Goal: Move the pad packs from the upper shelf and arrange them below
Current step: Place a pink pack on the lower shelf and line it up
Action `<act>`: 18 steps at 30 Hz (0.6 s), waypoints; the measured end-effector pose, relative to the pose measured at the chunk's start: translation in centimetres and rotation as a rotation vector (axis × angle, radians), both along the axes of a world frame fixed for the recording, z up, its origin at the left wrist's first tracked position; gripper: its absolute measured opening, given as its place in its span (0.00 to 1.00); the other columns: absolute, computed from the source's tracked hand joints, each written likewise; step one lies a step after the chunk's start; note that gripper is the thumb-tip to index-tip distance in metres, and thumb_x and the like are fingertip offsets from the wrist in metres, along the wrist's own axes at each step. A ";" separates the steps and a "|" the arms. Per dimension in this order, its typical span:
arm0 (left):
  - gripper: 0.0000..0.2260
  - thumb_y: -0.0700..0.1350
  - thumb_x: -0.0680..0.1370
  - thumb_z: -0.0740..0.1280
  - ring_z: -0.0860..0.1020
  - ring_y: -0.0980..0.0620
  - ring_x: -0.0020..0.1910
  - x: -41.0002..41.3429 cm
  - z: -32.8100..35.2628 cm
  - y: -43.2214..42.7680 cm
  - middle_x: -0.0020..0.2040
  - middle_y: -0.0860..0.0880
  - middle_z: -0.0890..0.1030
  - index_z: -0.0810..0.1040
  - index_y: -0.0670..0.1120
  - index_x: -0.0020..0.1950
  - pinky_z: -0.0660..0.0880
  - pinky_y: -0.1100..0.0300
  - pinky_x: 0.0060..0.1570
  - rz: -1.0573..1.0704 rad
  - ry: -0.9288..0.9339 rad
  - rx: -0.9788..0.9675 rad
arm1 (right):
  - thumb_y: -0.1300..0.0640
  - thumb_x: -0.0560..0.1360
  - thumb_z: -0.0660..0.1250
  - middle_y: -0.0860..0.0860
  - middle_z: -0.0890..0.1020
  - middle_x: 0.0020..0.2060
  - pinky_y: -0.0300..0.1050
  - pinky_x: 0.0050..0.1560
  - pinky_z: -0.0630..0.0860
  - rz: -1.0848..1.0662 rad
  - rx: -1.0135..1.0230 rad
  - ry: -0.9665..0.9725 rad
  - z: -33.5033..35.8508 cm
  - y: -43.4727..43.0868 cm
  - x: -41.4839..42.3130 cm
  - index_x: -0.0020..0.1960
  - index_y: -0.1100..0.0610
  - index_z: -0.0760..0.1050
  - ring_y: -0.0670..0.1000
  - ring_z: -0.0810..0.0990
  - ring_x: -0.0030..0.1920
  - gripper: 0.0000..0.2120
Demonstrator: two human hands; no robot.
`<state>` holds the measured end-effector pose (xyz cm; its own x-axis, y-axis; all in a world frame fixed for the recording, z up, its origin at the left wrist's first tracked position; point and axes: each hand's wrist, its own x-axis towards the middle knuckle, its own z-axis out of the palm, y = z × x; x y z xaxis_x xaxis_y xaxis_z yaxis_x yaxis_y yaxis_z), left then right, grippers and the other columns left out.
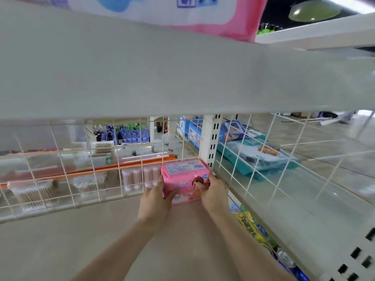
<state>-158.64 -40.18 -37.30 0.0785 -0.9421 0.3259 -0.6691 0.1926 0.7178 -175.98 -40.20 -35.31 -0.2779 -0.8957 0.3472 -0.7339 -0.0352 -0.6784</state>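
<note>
Pink pack (185, 180), held between left hand (157, 194) and right hand (214, 191) on lower shelf (81, 240) against mesh corner (212, 159); risk: toppling forward if released unseated.

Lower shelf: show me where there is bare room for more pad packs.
Bare shelf board runs left of the pink pad pack, along the wire mesh back, and forward toward the camera. The corner by the white upright is crowded: the left hand and right hand grip the pack there.
</note>
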 end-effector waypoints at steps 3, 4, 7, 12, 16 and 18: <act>0.16 0.55 0.77 0.71 0.79 0.40 0.49 0.1 0.2 -0.6 0.45 0.48 0.83 0.78 0.45 0.58 0.71 0.53 0.45 0.015 -0.073 -0.003 | 0.57 0.77 0.70 0.55 0.77 0.53 0.44 0.53 0.71 -0.007 0.036 0.020 0.9 0.0 -0.3 0.59 0.59 0.78 0.55 0.77 0.54 0.12; 0.16 0.54 0.77 0.71 0.80 0.40 0.50 0.0 0.2 -0.7 0.47 0.47 0.84 0.78 0.44 0.58 0.71 0.53 0.46 0.013 -0.079 -0.010 | 0.57 0.78 0.69 0.55 0.76 0.52 0.42 0.51 0.69 -0.007 0.043 0.025 1.1 0.1 -0.3 0.58 0.59 0.78 0.54 0.75 0.52 0.11; 0.14 0.51 0.77 0.72 0.79 0.40 0.52 -0.1 0.3 -0.4 0.49 0.46 0.85 0.79 0.44 0.56 0.70 0.54 0.45 -0.001 -0.041 -0.013 | 0.56 0.78 0.69 0.54 0.76 0.51 0.43 0.51 0.70 0.002 0.059 0.049 1.2 0.4 -0.4 0.57 0.57 0.78 0.53 0.74 0.51 0.09; 0.22 0.47 0.78 0.71 0.77 0.37 0.60 -0.2 1.7 0.8 0.57 0.43 0.83 0.72 0.43 0.70 0.69 0.54 0.51 -0.066 -0.072 0.047 | 0.60 0.77 0.65 0.54 0.79 0.52 0.50 0.52 0.78 -0.079 0.129 0.203 1.9 1.9 -0.1 0.58 0.56 0.77 0.56 0.80 0.52 0.10; 0.25 0.58 0.78 0.68 0.76 0.40 0.64 1.9 2.8 1.8 0.63 0.44 0.81 0.74 0.43 0.68 0.74 0.52 0.58 -0.020 -0.133 0.161 | 0.59 0.78 0.63 0.53 0.81 0.52 0.50 0.49 0.77 -0.100 0.133 0.284 3.3 4.1 0.2 0.59 0.55 0.76 0.57 0.80 0.52 0.10; 0.26 0.60 0.78 0.66 0.76 0.41 0.64 2.9 3.0 2.7 0.64 0.45 0.80 0.74 0.44 0.69 0.75 0.50 0.59 0.022 -0.180 0.177 | 0.54 0.78 0.65 0.54 0.80 0.53 0.49 0.48 0.74 -0.071 0.111 0.282 4.0 5.0 0.5 0.60 0.56 0.75 0.57 0.79 0.53 0.12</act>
<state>-155.69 -37.46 -34.25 0.0550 -0.9845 0.1666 -0.7920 0.0585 0.6077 -175.52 -35.16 -31.33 -0.2478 -0.9141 0.3209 -0.8918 0.0859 -0.4441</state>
